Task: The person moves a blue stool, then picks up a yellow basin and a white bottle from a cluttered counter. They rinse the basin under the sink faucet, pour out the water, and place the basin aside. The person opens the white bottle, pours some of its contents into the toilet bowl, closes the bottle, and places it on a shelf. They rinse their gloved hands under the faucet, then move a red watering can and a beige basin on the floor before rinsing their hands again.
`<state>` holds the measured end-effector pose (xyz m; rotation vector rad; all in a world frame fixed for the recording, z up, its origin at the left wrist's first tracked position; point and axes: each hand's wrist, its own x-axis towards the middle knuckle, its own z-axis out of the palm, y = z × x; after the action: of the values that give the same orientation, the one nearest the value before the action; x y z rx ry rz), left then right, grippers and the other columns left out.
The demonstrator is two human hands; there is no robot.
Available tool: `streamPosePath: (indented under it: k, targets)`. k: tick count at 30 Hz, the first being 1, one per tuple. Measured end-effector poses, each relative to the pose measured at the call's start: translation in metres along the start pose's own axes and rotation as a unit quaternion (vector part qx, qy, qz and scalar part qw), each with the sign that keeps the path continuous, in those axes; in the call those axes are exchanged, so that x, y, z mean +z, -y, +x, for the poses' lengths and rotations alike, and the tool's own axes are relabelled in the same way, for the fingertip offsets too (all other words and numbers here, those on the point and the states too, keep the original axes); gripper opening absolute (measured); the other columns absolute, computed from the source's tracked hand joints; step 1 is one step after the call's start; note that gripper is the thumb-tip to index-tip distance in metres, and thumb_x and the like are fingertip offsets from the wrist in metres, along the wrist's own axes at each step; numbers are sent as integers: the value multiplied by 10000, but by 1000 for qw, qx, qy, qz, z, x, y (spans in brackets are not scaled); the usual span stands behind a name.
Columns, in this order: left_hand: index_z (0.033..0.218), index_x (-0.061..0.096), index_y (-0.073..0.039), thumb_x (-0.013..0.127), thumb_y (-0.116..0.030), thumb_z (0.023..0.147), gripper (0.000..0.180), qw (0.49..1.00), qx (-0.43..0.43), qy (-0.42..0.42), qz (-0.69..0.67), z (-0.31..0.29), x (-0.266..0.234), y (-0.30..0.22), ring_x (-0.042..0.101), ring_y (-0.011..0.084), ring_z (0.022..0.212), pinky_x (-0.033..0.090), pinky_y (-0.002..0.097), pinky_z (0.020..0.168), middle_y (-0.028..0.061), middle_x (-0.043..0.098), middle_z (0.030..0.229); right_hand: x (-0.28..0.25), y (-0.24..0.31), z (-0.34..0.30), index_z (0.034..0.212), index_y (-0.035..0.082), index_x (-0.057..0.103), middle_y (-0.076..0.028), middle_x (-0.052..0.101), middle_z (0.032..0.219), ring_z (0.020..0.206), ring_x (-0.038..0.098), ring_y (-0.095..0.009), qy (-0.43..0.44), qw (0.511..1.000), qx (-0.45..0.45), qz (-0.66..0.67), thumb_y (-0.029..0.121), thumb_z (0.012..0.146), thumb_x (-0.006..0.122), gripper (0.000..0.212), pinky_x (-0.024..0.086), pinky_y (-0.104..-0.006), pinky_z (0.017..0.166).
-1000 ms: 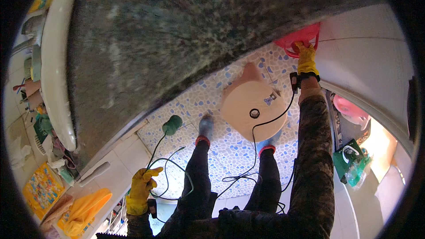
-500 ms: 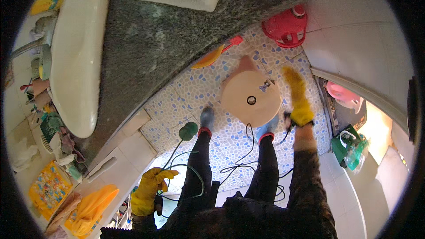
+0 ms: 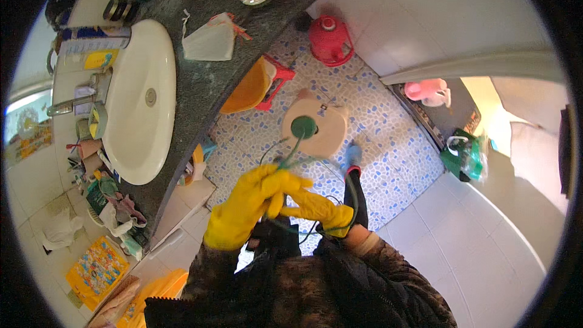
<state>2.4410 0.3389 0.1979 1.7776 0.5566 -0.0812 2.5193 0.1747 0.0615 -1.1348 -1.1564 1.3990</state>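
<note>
My left hand [image 3: 240, 209], in a yellow rubber glove, is closed around a thin green cord [image 3: 297, 147]. My right hand [image 3: 325, 211], in a matching glove, meets it from the right, its fingers pinched together at the cord. A dark green round head [image 3: 303, 127] sits at the cord's far end, in front of a round peach plastic stool [image 3: 333, 136] from this viewpoint. Whether it touches the stool I cannot tell. Loops of the cord curve around both gloves, and part is hidden behind them.
On the left, a white sink [image 3: 163, 109] is set in a dark stone counter [image 3: 176, 197] crowded with toiletries. A red jug-like container [image 3: 328, 39] stands on the pebble-patterned floor [image 3: 388, 146]. A yellow-orange basin [image 3: 248, 88] lies beside the counter. A green bag [image 3: 464, 155] is at the right.
My hands have come together in front of me; the right one has moved in from the far right. The green head has shifted up and right, over the stool in view. The view has swung.
</note>
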Motion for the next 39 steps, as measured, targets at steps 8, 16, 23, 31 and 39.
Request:
streamPosePath:
  k: [8, 16, 23, 31, 39]
  targets:
    - [1159, 557, 1, 536, -163, 967, 253, 838, -80, 45, -539, 128, 20, -31, 536, 66, 653, 413, 199, 549, 167, 576, 1275, -70, 74, -96, 1396, -32, 396, -200, 553, 1277, 1027, 590, -274, -68, 926, -6, 372, 398, 1000, 396, 585, 417, -389, 960]
    - [1281, 506, 8, 567, -149, 957, 365, 658, -194, 120, -718, 207, 64, -21, 615, 110, 725, 506, 219, 617, 168, 632, 1147, -153, 97, -241, 1143, 78, 661, -30, 633, 769, 736, 597, -110, -364, 888, 277, -40, 105, 838, 637, 308, 477, -281, 712]
    - [1092, 684, -46, 524, -238, 923, 302, 954, -112, -24, -278, 187, 107, -15, 613, 160, 741, 464, 255, 658, 82, 684, 884, -188, 115, -248, 1049, 53, 682, -113, 691, 1000, 941, 651, -266, -537, 764, 138, -329, -47, 792, 640, 279, 499, -358, 831]
    - [980, 614, -24, 554, -221, 901, 220, 946, -164, 15, -279, 152, 134, -3, 655, 229, 605, 483, 333, 531, 119, 692, 872, -185, 112, -125, 1468, 62, 293, -148, 503, 1350, 1230, 499, -215, -429, 891, 133, -59, 124, 968, 537, 560, 415, -344, 1005]
    - [999, 610, -38, 585, -243, 922, 220, 880, -226, 13, -418, 157, 161, 16, 676, 226, 712, 527, 315, 566, 116, 693, 904, -178, 108, -110, 1168, 28, 599, -80, 668, 780, 687, 628, -161, -343, 924, 151, -76, 200, 999, 445, 286, 497, -291, 665]
